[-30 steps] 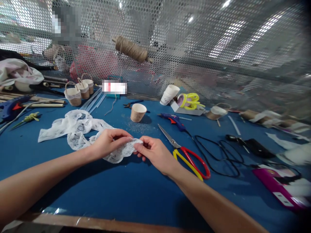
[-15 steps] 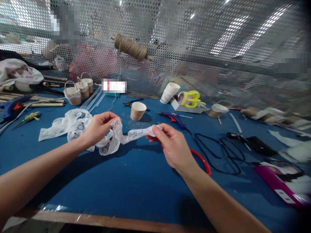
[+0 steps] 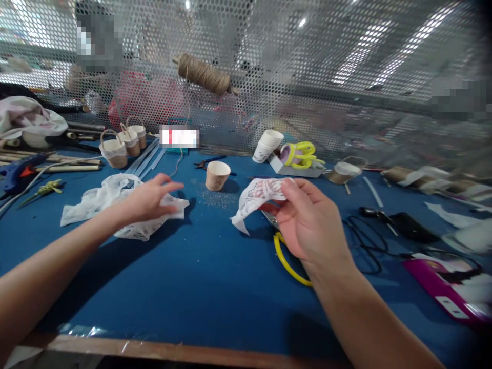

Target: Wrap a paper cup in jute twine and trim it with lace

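Observation:
My right hand [image 3: 307, 215] pinches a short piece of white lace ribbon [image 3: 261, 192], whose loose end hangs down to the left. Scissors with a yellow handle [image 3: 288, 264] show below the same palm, with a bit of metal blade beside the fingers; how they are held is partly hidden. My left hand [image 3: 154, 197], fingers apart, hovers over a heap of white lace [image 3: 103, 192] on the blue table. Between and beyond the hands stands a small brown paper cup [image 3: 218, 176], upright, with whitish crumbs near it.
Three small handled baskets [image 3: 114, 152] stand at the back left, near a blue glue gun [image 3: 19, 171]. Stacked white cups [image 3: 268, 146] and a box with yellow-handled scissors [image 3: 302, 156] are at the back. A twine spool [image 3: 203, 74] hangs on the mesh. A purple power strip [image 3: 442, 289] lies right.
The lace stretched between my hands is now separate: a short piece stays in my right hand, which moved right. My left hand has opened, letting go of the lace. The scissors' handle shifted left.

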Action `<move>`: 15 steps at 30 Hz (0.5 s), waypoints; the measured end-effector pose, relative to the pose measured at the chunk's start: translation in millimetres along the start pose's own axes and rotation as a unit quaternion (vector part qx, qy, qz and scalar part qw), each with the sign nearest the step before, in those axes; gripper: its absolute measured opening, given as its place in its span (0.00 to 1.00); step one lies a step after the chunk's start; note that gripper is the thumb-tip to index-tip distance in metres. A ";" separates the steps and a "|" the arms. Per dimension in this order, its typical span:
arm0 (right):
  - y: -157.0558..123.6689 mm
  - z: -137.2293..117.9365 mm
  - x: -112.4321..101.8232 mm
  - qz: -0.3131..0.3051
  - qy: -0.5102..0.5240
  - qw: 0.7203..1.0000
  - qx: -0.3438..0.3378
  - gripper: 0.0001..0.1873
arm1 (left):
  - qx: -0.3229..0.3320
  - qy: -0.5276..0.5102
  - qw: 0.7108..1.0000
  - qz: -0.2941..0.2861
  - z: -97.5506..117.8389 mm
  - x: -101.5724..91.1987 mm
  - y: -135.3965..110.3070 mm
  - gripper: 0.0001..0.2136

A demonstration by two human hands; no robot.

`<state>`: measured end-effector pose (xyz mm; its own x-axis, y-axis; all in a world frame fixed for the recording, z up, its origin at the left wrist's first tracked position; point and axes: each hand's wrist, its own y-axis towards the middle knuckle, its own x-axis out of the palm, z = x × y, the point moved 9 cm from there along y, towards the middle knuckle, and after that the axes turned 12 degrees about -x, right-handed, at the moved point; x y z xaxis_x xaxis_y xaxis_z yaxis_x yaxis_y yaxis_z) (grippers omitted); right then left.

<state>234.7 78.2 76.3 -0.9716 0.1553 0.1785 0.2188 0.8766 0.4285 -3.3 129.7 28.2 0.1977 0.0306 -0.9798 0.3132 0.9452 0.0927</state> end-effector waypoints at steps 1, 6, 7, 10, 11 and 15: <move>-0.7 1.4 2.0 -0.006 0.001 1.000 0.007 0.07 | 0.010 0.053 0.997 -0.062 4.6 20.3 -0.1 0.20; -2.7 3.1 12.6 -0.038 0.014 0.999 0.027 0.07 | -0.084 0.145 0.983 -0.071 -27.9 7.3 -0.1 0.11; -2.7 3.2 15.1 -0.044 0.020 0.998 0.029 0.07 | -0.123 0.170 0.977 -0.047 -40.8 -8.8 -2.3 0.13; -2.0 4.8 24.8 -0.058 0.038 0.997 0.041 0.08 | -0.204 0.228 0.951 0.041 -59.9 -56.7 -13.0 0.13; -1.9 5.2 29.0 -0.064 0.042 0.996 0.045 0.08 | -0.198 0.239 0.948 0.066 -54.2 -66.2 -15.6 0.14; -3.5 -0.3 50.1 -0.090 0.054 0.994 0.038 0.08 | -0.060 -0.017 0.992 0.106 9.6 -64.3 -19.7 0.13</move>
<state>185.3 82.8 84.0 -0.9782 -0.0536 0.2007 0.0305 0.9187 0.3939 -13.2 106.0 91.1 0.2795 0.2245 -0.9335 0.1495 0.9502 0.2733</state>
